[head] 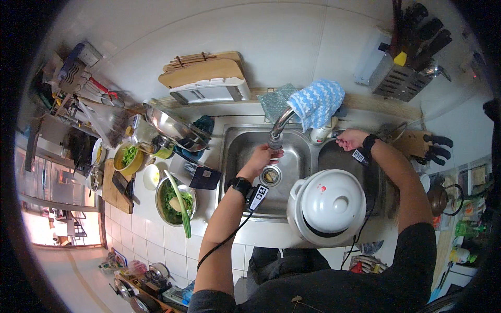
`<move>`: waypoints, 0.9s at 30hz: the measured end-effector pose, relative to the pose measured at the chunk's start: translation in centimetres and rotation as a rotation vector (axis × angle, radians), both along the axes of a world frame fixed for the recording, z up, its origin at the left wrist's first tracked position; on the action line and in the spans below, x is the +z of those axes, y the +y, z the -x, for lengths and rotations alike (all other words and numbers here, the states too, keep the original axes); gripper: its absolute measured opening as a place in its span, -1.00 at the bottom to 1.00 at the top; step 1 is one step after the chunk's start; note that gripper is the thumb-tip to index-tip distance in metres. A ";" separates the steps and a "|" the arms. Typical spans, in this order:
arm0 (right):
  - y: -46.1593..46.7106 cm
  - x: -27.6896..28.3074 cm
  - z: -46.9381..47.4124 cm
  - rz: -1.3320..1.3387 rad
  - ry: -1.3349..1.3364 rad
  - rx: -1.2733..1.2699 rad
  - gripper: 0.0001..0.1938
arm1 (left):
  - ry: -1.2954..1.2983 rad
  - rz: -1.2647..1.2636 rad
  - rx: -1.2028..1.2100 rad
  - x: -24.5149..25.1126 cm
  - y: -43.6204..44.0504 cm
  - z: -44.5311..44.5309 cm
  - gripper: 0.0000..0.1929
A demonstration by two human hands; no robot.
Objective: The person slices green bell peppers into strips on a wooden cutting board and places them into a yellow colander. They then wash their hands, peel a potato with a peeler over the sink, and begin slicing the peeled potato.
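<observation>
Beneath the faucet's metal spray head [275, 141] is my left hand [261, 159], palm turned partly up and fingers apart, close to or touching the nozzle. My right hand [351, 140] is over the back of the right basin, its fingers curled beside a white bottle [321, 134]; what its fingertips touch is unclear. A blue and white towel [319, 102] drapes over the faucet's top. The steel sink's left basin [295, 156] has a drain strainer [270, 175] with some light scraps. A white lidded ceramic pot [332, 201] sits at the sink's front edge, its lid slightly askew.
Left of the sink are a steel bowl of greens [164, 217] with a scallion across it, a small white bowl [151, 177], a yellow bowl [135, 166], and a wooden board [113, 195] with a cleaver [123, 184]. Black-handled knives [438, 146] stand in a block at right.
</observation>
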State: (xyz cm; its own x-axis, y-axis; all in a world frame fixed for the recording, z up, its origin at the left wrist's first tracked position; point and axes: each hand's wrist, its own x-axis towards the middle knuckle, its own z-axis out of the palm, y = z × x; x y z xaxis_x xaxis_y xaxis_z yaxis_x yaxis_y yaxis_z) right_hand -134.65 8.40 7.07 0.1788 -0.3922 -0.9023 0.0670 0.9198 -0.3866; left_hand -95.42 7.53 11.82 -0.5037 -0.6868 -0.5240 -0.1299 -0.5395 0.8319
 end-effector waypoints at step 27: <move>2.4 7.0 -20.4 0.262 0.021 -0.102 -0.53 | 0.507 -0.121 0.369 0.4 4.1 3.5 -0.65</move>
State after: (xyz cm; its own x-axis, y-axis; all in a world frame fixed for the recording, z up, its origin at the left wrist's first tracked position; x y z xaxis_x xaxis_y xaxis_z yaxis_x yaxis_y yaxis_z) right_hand -114.21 10.76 14.10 0.1088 -0.6274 -0.7711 0.1432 0.7775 -0.6124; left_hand -98.93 11.65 12.21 -0.4511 -0.8133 -0.3674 0.4759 -0.5675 0.6719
